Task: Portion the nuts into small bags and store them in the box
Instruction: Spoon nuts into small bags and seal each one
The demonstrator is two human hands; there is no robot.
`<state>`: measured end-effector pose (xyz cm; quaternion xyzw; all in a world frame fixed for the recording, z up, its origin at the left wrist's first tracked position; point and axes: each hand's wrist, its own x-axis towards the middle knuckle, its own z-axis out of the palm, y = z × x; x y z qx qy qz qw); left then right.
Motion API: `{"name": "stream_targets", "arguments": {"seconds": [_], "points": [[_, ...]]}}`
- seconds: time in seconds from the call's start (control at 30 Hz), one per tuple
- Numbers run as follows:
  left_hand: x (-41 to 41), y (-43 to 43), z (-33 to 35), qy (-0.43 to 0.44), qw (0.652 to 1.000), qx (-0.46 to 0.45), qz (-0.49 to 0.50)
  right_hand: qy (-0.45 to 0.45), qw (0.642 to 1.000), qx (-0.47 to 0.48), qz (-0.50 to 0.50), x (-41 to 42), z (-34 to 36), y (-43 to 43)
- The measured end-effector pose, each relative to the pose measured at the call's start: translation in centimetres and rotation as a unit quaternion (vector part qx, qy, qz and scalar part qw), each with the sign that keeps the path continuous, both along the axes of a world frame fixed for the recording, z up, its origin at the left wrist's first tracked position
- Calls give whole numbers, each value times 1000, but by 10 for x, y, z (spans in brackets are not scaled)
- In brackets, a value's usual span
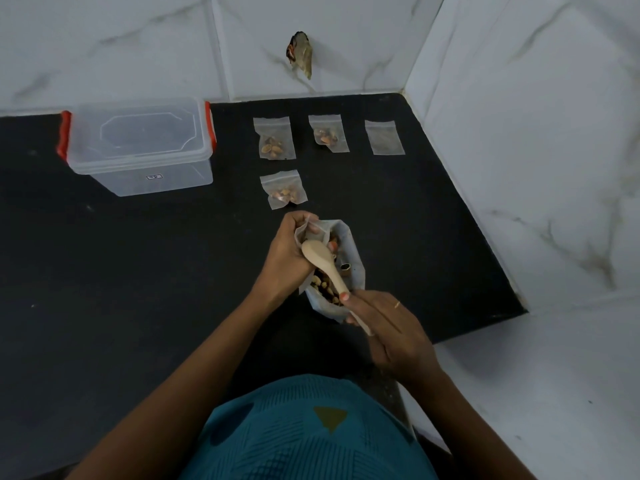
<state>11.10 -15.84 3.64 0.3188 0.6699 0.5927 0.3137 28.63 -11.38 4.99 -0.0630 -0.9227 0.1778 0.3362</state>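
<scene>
My left hand [289, 252] grips a small clear bag [302, 233] by its mouth, just above a large open bag of nuts [349, 258] on the black counter. In my right hand [384, 327] I hold a wooden spoon [320, 263] by its handle, the bowl turned over at the small bag's mouth. Three small bags with nuts lie further back: one [284, 190] near my hands, two [274, 138] [328, 134] in a row behind. An empty small bag [384, 137] lies to their right. The clear plastic box [138, 145] with red clips stands open at back left.
The black counter [138, 289] ends at a white marble-tiled wall at the back and a tiled side wall on the right. A pale floor or ledge [519, 375] lies beyond the counter's right front edge. A dark fitting [300, 55] sticks out of the back wall.
</scene>
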Motion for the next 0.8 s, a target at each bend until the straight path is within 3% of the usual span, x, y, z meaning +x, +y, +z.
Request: {"name": "stream_targets", "arguments": {"seconds": [0.17, 0.37, 0.5, 0.8], "points": [[0, 0, 0, -6, 1000, -10, 3, 7, 1000, 8, -2, 5, 2, 6], [1, -2, 4, -24, 1000, -6, -17, 77, 995, -45, -53, 1, 15, 4], [4, -3, 5, -28, 999, 6, -17, -1, 995, -94, -37, -3, 1, 3], [3, -4, 6, -16, 1000, 0, -11, 91, 986, -93, -101, -5, 16, 4]]}}
